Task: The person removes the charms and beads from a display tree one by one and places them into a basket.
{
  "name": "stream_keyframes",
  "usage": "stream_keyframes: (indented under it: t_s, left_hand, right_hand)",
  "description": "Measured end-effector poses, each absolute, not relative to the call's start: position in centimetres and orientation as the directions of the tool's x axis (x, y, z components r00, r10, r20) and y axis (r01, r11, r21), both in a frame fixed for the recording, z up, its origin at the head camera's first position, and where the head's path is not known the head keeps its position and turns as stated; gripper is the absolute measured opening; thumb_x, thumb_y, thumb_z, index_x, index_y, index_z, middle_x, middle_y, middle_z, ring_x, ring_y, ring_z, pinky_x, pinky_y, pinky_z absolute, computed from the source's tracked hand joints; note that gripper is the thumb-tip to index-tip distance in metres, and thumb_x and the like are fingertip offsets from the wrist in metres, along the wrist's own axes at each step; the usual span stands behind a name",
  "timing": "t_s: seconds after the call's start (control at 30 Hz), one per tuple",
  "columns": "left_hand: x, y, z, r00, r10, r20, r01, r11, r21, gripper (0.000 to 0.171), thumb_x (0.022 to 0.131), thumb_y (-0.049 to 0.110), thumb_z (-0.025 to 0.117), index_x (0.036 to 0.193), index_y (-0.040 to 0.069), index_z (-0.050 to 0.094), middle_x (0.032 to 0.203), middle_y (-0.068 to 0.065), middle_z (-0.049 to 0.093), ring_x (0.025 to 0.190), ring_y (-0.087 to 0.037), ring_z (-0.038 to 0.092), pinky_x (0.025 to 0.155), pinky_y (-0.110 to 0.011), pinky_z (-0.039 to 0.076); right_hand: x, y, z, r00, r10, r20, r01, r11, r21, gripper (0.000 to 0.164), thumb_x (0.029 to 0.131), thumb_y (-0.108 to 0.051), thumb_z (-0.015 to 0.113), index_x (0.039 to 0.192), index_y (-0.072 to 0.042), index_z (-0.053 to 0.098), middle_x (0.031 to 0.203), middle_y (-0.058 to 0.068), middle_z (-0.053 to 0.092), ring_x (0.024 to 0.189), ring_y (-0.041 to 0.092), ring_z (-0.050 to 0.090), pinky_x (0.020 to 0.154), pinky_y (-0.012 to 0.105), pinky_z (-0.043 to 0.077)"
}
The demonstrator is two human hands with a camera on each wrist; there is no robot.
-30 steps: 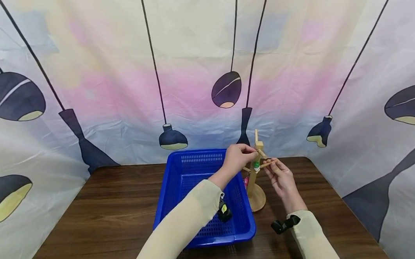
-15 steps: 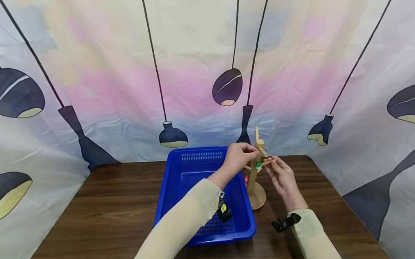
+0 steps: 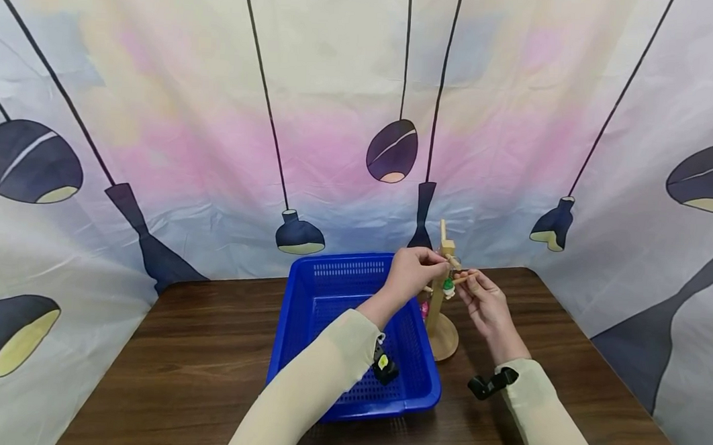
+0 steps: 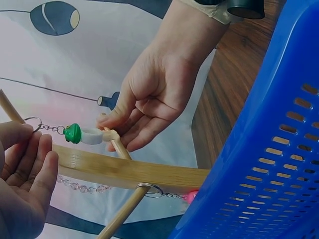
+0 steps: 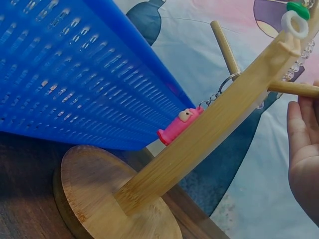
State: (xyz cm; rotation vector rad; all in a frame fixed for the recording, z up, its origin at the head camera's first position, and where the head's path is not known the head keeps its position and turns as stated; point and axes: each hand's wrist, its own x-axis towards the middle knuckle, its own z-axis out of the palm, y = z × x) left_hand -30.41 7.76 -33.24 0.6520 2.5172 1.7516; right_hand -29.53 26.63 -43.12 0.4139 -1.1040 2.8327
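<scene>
In the head view my left hand (image 3: 412, 277) pinches the metal ring (image 4: 33, 124) of a keychain beside an upper peg (image 3: 454, 262) of a wooden stand (image 3: 435, 306). From that ring a short chain carries a green-and-white charm (image 4: 75, 134), hanging by the post. My right hand (image 3: 485, 312) pinches the end of a lower peg (image 4: 119, 145) with thumb and fingers. Another keychain, with a pink animal figure (image 5: 182, 125), hangs by its ring from a peg on the basket side. A strand of clear beads (image 4: 82, 187) hangs behind the post.
A blue perforated basket (image 3: 346, 410) stands left of the stand, beneath my left forearm. The stand's round base (image 3: 445, 338) rests on the dark wooden table (image 3: 204, 356). A cloth (image 3: 340, 67) printed with lamps hangs behind the table.
My left hand has shifted slightly right with the ring, and the green-and-white charm has moved right and shows more fully. My right hand stays on the lower peg.
</scene>
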Motion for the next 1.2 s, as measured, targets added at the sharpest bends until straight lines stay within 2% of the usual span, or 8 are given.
stream_keyframes:
  t_s: [0.4,0.63,0.97,1.2]
  left_hand:
    - [-29.7,7.4,-33.0,-0.902,0.35,0.254,0.356,0.265,0.896,0.012,0.094,0.012,0.074,0.098,0.004,0.082,0.101,-0.015,0.079,0.067,-0.005,0.055,0.057,-0.017,0.046]
    - [-29.3,7.3,-32.7,-0.89,0.364,0.275,0.377,0.25,0.892,0.011,0.093,0.012,0.075,0.098,0.004,0.082,0.103,-0.015,0.079,0.073,-0.004,0.061,0.06,-0.016,0.049]
    - [-28.7,7.1,-32.4,-0.878,0.386,0.284,0.398,0.255,0.881,0.011,0.093,0.012,0.075,0.096,0.004,0.082,0.098,-0.015,0.079,0.077,-0.014,0.07,0.063,-0.017,0.053]
    - [-28.4,7.0,-32.1,-0.876,0.399,0.272,0.388,0.246,0.888,0.013,0.092,0.014,0.076,0.096,0.003,0.082,0.1,-0.014,0.079,0.078,-0.012,0.069,0.065,-0.017,0.054]
  right_hand:
    - [-29.6,26.5,-43.2,-0.958,-0.034,0.285,-0.165,-0.748,-0.643,0.036,0.106,-0.002,0.043,0.1,-0.007,0.078,0.098,0.003,0.08,0.097,0.01,0.077,0.089,0.019,0.058]
    - [-29.5,26.5,-43.2,-0.957,-0.027,0.288,-0.175,-0.739,-0.651,0.035,0.106,-0.002,0.043,0.099,-0.007,0.077,0.097,0.002,0.079,0.096,0.009,0.077,0.089,0.018,0.058]
    - [-29.6,26.3,-43.2,-0.958,-0.016,0.286,-0.187,-0.724,-0.664,0.036,0.106,-0.004,0.044,0.096,-0.01,0.078,0.098,0.0,0.079,0.095,0.007,0.076,0.09,0.017,0.058]
    - [-29.3,26.2,-43.2,-0.969,0.014,0.246,-0.182,-0.715,-0.676,0.032,0.105,-0.005,0.048,0.095,-0.012,0.078,0.098,-0.002,0.078,0.094,0.006,0.076,0.087,0.016,0.058]
